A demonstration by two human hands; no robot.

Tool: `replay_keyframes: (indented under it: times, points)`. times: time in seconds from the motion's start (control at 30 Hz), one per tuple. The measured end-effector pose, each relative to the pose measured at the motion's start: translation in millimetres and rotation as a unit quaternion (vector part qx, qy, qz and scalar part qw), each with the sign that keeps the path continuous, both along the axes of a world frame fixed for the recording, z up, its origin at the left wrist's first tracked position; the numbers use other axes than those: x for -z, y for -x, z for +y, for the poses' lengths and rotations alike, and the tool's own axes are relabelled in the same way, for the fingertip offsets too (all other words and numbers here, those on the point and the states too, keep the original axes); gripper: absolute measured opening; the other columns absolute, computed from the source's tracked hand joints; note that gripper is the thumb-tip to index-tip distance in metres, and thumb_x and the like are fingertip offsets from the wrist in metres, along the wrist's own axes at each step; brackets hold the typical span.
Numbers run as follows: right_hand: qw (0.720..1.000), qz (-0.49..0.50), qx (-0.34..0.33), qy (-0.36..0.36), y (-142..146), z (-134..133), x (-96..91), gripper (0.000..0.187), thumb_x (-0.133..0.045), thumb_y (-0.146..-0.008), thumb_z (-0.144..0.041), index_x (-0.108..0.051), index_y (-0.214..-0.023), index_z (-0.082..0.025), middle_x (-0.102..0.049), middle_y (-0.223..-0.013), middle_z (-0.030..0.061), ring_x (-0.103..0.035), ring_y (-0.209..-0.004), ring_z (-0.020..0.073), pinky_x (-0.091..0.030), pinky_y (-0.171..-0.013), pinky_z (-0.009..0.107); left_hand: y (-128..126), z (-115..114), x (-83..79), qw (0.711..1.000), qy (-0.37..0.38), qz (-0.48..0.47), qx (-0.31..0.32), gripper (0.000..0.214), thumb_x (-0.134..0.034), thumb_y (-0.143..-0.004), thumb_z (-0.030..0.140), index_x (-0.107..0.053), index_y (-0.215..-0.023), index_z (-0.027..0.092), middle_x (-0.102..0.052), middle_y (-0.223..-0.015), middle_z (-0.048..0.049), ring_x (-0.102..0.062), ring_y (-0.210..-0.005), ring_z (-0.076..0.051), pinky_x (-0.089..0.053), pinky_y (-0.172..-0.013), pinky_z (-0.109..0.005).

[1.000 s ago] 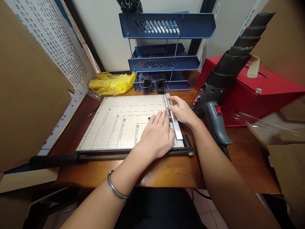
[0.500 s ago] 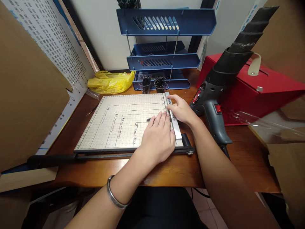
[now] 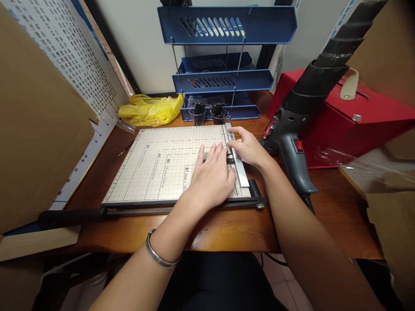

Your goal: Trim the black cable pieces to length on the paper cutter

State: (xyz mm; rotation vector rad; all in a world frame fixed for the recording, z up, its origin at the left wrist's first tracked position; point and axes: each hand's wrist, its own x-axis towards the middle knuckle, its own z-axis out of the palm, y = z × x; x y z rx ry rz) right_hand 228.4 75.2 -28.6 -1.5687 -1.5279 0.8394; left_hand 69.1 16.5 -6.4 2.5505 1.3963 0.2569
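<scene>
A brown varnished wooden table [image 3: 343, 216] carries the work, and on it lies a flat cream paper-cutter board [image 3: 152, 170] printed with a grid, probably set square to the person so that both hands reach its right end. Its long black-handled blade arm [image 3: 139, 211] lies low along the near edge, beneath the left forearm. A whitish metal guide strip [image 3: 241, 172] runs along the board's right side, perhaps as a stop for lining things up. The left hand [image 3: 212, 179] rests palm down beside it, seemingly to keep things steady; the right hand [image 3: 249, 149] reaches in from the other side, as if bracing the strip. The thin black strands [image 3: 230, 161] lie crosswise on the board, partly under the left hand, their visible ends near the strip.

The left fingers are straight and flat over the strands, the little finger spread from its neighbours. The right thumb and forefinger stand moderately apart, tips against the strip; whether the remaining right fingers touch anything, I cannot tell.
</scene>
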Motion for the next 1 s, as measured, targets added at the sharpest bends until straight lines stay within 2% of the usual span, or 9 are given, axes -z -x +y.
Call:
replay_keyframes:
  times: [0.13, 0.3, 0.47, 0.67, 0.8, 1.0]
  points:
    - [1.0, 0.0, 0.004, 0.006, 0.3, 0.1, -1.0, 0.062, -0.058, -0.073, -0.031, -0.057, -0.133, -0.014, -0.063, -0.093, 0.0071, -0.059, -0.084, 0.0219, -0.049, -0.079, 0.039, -0.5, 12.2, 2.7, 1.0, 0.015, -0.016, -0.005, 0.056, -0.034, -0.098, 0.029, -0.04, -0.148, 0.003, -0.039, -0.162, -0.0183, -0.02, -0.157, -0.026, 0.0, -0.13, -0.051]
    - [1.0, 0.002, 0.002, 0.009, -0.2, -0.8, -1.1, 0.062, -0.058, -0.074, -0.032, -0.057, -0.134, -0.015, -0.062, -0.09, 0.0052, -0.059, -0.081, 0.0207, -0.048, -0.079, 0.038, -1.6, 14.9, 3.3, 0.997, 0.042, -0.063, -0.01, 0.05, -0.036, -0.098, 0.027, -0.043, -0.145, 0.009, -0.051, -0.153, -0.0146, -0.026, -0.156, -0.027, 0.002, -0.13, -0.053]
    - [1.0, -0.002, 0.003, 0.003, 0.2, -1.6, -1.3, 0.061, -0.059, -0.075, -0.032, -0.057, -0.134, -0.015, -0.064, -0.1, 0.0075, -0.06, -0.091, 0.0225, -0.049, -0.083, 0.038, -2.4, 13.0, 1.4, 0.997, 0.039, -0.059, -0.009, 0.038, -0.034, -0.1, 0.024, -0.051, -0.133, 0.014, -0.056, -0.149, -0.0113, -0.03, -0.154, -0.026, 0.0, -0.131, -0.053]
    - [1.0, -0.011, -0.002, -0.008, 0.6, -2.1, -2.0, 0.059, -0.056, -0.077, -0.03, -0.058, -0.133, -0.013, -0.067, -0.107, 0.0097, -0.061, -0.099, 0.0236, -0.05, -0.088, 0.038, 2.8, 1.4, -1.0, 1.0, -0.006, -0.014, -0.01, 0.055, -0.039, -0.102, 0.033, -0.038, -0.151, 0.009, -0.035, -0.165, -0.0137, -0.023, -0.157, -0.027, -0.003, -0.13, -0.053]
    - [1.0, -0.02, 0.0, -0.002, 0.5, -1.7, -1.4, 0.059, -0.056, -0.077, -0.029, -0.057, -0.135, -0.014, -0.068, -0.105, 0.0087, -0.063, -0.093, 0.022, -0.05, -0.089, 0.038, 6.2, -10.1, 0.0, 0.999, -0.026, 0.044, -0.003, 0.062, -0.03, -0.106, 0.038, -0.031, -0.158, 0.006, -0.028, -0.168, -0.0121, -0.017, -0.158, -0.027, -0.003, -0.131, -0.05]
    - [0.999, -0.032, 0.003, 0.003, 0.9, -2.3, -3.9, 0.058, -0.055, -0.079, -0.029, -0.057, -0.135, -0.015, -0.069, -0.107, 0.0094, -0.064, -0.096, 0.0232, -0.051, -0.088, 0.038, 3.0, -13.1, 5.2, 0.995, -0.002, 0.094, 0.022, 0.066, -0.021, -0.107, 0.041, -0.022, -0.161, 0.002, -0.018, -0.17, -0.0125, -0.012, -0.159, -0.023, -0.008, -0.131, -0.045]
